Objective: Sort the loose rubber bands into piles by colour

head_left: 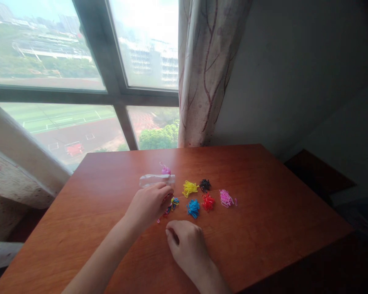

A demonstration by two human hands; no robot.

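Note:
My left hand reaches over a mixed pile of small coloured loops, which look like rubber bands. Its fingers are pinched together, and what they hold, if anything, is hidden. Nearer to me, my right hand rests low over the table with curled fingers and the thumb close to the index finger. Whether something is inside it cannot be seen. Loops lie sorted by colour to the right: a yellow pile, a black pile, a blue pile, a red pile and a pink pile.
Just beyond my left hand a clear plastic bottle lies on its side, with a pink cap behind it. Everything sits on a brown wooden table. A window and a curtain stand behind the far edge.

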